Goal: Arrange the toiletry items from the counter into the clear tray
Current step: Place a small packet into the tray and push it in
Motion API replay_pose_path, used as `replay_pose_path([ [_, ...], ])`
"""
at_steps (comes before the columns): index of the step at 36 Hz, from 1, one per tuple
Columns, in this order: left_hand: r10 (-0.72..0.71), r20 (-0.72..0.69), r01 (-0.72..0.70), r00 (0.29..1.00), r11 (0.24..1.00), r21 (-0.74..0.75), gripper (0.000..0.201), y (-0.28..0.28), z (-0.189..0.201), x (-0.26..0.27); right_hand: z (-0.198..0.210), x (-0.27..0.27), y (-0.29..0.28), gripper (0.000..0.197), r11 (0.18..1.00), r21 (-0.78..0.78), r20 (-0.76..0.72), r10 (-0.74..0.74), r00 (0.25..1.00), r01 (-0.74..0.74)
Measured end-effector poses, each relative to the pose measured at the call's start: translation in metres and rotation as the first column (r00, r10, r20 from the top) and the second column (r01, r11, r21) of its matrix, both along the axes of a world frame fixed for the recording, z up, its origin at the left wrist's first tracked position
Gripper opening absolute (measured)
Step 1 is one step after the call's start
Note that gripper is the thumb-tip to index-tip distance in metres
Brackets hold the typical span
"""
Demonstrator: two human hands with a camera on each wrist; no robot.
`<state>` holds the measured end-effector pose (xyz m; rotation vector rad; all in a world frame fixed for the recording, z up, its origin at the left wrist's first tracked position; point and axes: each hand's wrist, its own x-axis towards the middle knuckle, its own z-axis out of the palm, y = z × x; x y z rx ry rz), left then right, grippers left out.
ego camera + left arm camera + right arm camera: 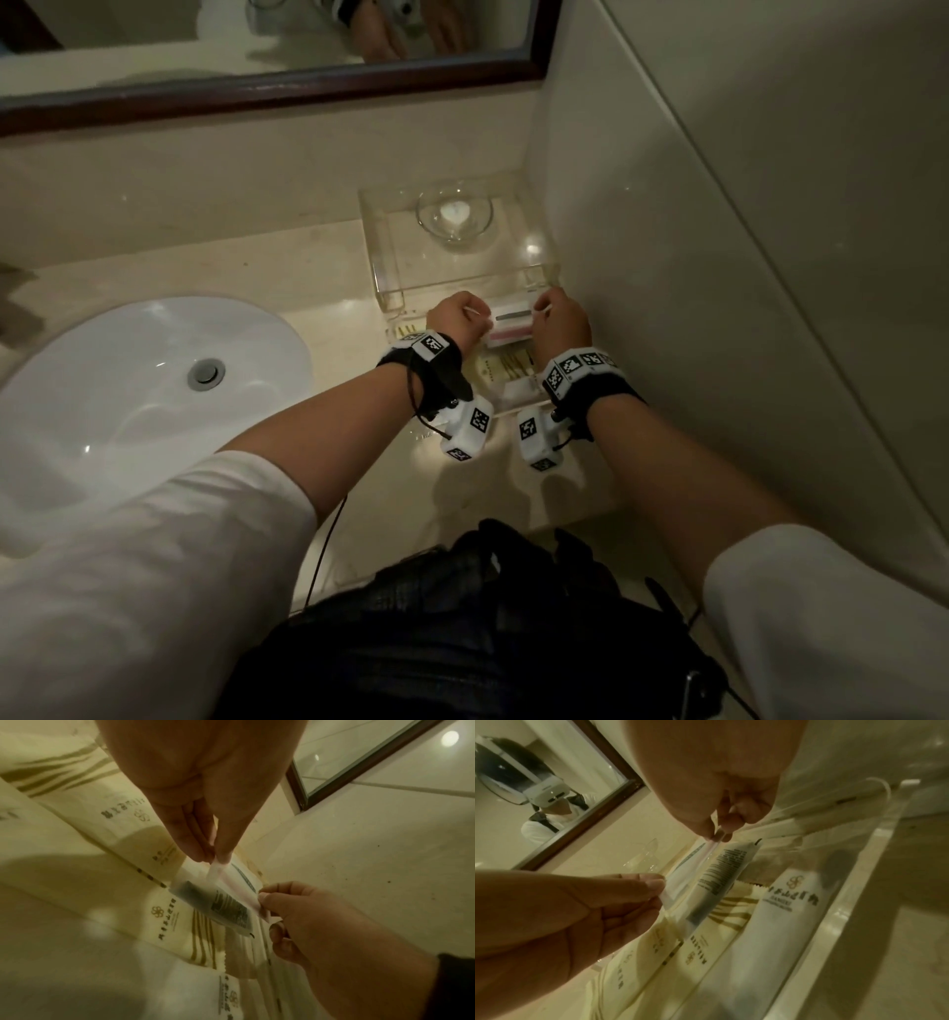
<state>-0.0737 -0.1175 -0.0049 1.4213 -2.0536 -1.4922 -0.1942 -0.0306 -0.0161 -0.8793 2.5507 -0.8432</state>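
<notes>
A small white sachet [509, 325] with a pink stripe and dark print hangs between my two hands. My left hand [464, 312] pinches its left edge between thumb and fingers [205, 850]. My right hand [553, 311] pinches the opposite edge [718, 836]. The sachet [231, 902] hovers just above the shallow clear tray [854, 902] near the wall. Several cream packets [177, 925] with gold stripes and a white printed packet [782, 914] lie in that tray under the sachet [721, 874].
A taller clear acrylic stand [382, 246] behind the tray carries a glass bowl [454, 216]. The white sink [154, 385] lies to the left, a tiled wall [719, 257] close on the right, and the framed mirror [257, 87] behind. A black bag [462, 627] hangs at my waist.
</notes>
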Motion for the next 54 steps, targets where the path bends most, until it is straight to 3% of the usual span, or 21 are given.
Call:
replay_pose_path([
  [13, -0.149, 0.181, 0.179, 0.972, 0.97, -0.164, 0.026, -0.007, -0.018, -0.019, -0.01, -0.006, -0.004, 0.039, 0.952, 0.269, -0.076, 0.171, 0.982, -0.145],
  [19, -0.218, 0.206, 0.269, 0.954, 0.926, -0.266, 0.029, -0.005, -0.028, -0.024, -0.011, -0.002, -0.005, 0.04, 0.92, 0.365, -0.178, 0.22, 0.959, -0.143],
  [24, -0.246, 0.241, 0.321, 0.939, 0.879, -0.353, 0.032, -0.004, -0.028, -0.026, -0.012, -0.002, -0.008, 0.043, 0.925, 0.353, -0.171, 0.215, 0.961, -0.144],
  [30, -0.283, 0.283, 0.383, 0.916, 0.826, -0.413, 0.043, -0.003, -0.026, -0.029, -0.009, -0.006, -0.008, 0.066, 0.902, 0.386, -0.142, 0.268, 0.953, -0.196],
  [35, -0.323, 0.295, 0.428, 0.899, 0.791, -0.437, 0.04, -0.005, -0.028, -0.027, -0.015, -0.01, -0.003, 0.065, 0.921, 0.307, -0.16, 0.299, 0.941, -0.24],
  [48, -0.363, 0.305, 0.473, 0.88, 0.72, -0.508, 0.044, -0.004, -0.03, -0.022, -0.016, -0.011, 0.0, 0.064, 0.929, 0.276, -0.138, 0.291, 0.947, -0.245],
  [54, -0.378, 0.274, 0.466, 0.884, 0.69, -0.554, 0.046, -0.007, -0.027, -0.015, -0.021, -0.013, 0.004, 0.052, 0.955, 0.178, -0.113, 0.259, 0.959, -0.237],
])
